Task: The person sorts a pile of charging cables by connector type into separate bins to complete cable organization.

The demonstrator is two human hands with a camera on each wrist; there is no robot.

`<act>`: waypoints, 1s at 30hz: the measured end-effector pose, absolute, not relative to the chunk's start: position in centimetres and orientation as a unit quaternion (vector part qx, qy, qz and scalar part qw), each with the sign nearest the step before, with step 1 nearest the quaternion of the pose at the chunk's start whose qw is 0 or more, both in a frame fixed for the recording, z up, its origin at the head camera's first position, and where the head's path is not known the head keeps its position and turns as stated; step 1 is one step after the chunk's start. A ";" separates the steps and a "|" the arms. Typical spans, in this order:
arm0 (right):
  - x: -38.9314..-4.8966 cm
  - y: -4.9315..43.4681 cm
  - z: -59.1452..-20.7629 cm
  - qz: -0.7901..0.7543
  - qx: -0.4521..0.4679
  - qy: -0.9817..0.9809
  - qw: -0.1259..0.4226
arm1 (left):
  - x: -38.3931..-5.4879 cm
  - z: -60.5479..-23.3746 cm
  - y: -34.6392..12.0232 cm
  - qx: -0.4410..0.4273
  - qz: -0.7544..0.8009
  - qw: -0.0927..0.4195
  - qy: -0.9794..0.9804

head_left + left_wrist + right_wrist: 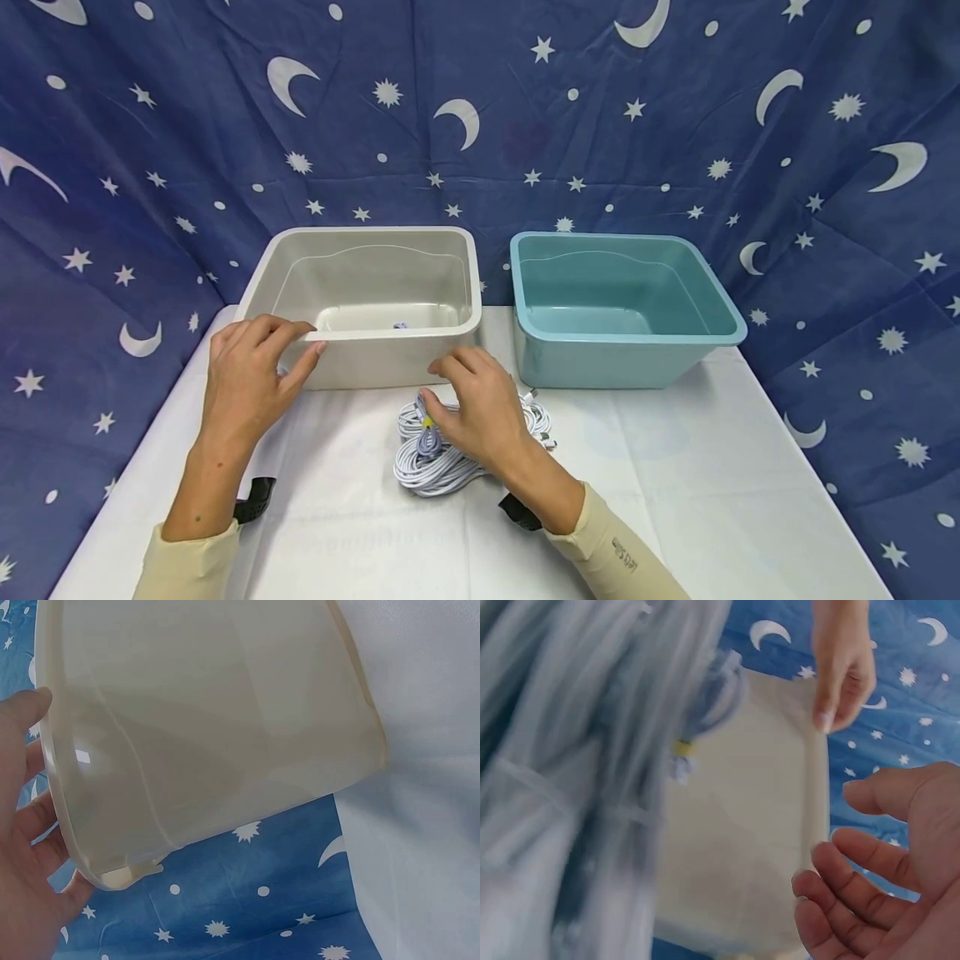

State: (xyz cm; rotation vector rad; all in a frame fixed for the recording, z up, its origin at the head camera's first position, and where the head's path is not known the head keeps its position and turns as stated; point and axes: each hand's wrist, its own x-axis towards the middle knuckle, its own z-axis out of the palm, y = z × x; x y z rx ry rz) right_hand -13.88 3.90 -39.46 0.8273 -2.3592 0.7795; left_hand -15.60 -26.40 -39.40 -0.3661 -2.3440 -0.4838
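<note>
My left hand (251,375) grips the front rim of the off-white bin (382,360) near its left corner. In the left wrist view the thumb and fingers sit on either side of that rim. My right hand (483,408) hovers over a pile of coiled white cables (438,477), its fingers loosely bent and holding nothing. Beside its thumb lies a small lavender-grey cable bundle (428,443) with a yellow tie. In the right wrist view the white cables (607,765) are blurred and close to the camera. The right hand covers part of the pile.
A teal bin (600,363) stands to the right of the off-white one. A small purplish item (401,325) lies on the off-white bin's floor, partly hidden by the rim. Both bins stand on a white-covered table (675,500) before a blue star-and-moon curtain (510,142).
</note>
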 end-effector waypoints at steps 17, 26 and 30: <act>-12.9 1.8 -42.8 0.243 0.247 -0.921 0.176 | -15.3 -39.5 -26.6 -0.136 -0.192 0.348 -0.907; -12.5 1.0 -44.0 0.201 0.214 -0.941 0.168 | -15.4 -39.5 -26.6 -0.140 -0.192 0.351 -0.906; -12.5 0.9 -44.1 0.190 0.201 -0.945 0.174 | -15.5 -39.4 -26.5 -0.142 -0.193 0.350 -0.906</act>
